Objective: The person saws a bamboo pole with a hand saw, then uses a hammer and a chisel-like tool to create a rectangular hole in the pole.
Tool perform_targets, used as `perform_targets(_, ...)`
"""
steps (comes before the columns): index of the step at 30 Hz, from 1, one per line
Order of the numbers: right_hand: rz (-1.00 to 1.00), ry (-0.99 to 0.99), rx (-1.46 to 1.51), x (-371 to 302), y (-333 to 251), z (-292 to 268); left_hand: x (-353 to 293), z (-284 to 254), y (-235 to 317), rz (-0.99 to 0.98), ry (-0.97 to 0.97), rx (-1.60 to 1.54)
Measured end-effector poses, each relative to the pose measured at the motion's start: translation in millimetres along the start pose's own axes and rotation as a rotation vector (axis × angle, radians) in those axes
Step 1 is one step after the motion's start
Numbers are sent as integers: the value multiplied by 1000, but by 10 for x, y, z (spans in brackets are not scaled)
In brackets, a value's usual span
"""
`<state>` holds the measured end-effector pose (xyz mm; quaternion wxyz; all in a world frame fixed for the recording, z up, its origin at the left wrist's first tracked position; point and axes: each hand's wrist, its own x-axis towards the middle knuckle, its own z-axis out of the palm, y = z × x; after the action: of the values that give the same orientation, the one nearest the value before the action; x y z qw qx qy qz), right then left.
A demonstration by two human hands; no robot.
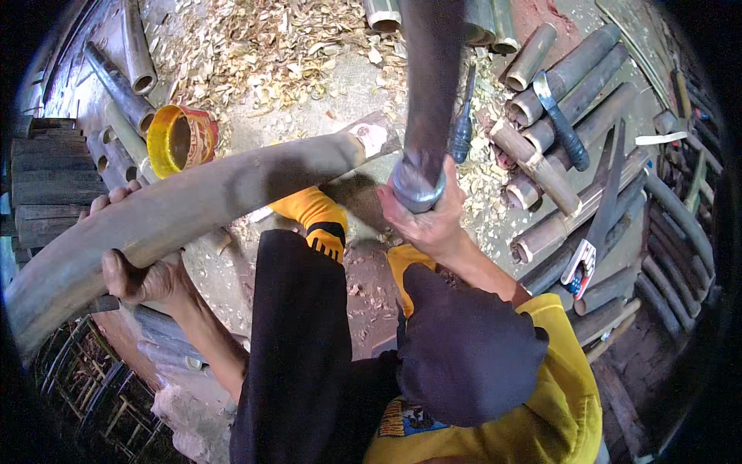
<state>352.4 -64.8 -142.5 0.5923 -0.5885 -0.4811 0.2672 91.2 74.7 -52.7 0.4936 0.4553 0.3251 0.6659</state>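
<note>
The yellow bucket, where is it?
In the head view, the yellow bucket is on the left, at the edge of the wood chips, just beyond the thick bamboo pole in the left hand.

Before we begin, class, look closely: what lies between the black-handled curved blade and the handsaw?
In the head view, bamboo tubes lie between the black-handled curved blade and the handsaw; that stretch is not bare.

a grey bamboo pole (224, 193), pale-ended, slants left of a dark, blurred tool (433, 85).
</note>
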Motion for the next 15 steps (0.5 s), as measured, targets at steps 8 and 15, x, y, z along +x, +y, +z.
perform_targets(8, 678, -461, -166, -111, 516, -73, -5, -101, -39, -4, -51, -34)
perform_targets(15, 119, -114, -103, -126, 467, -5, 6, 95, -70, 19, -15, 3)
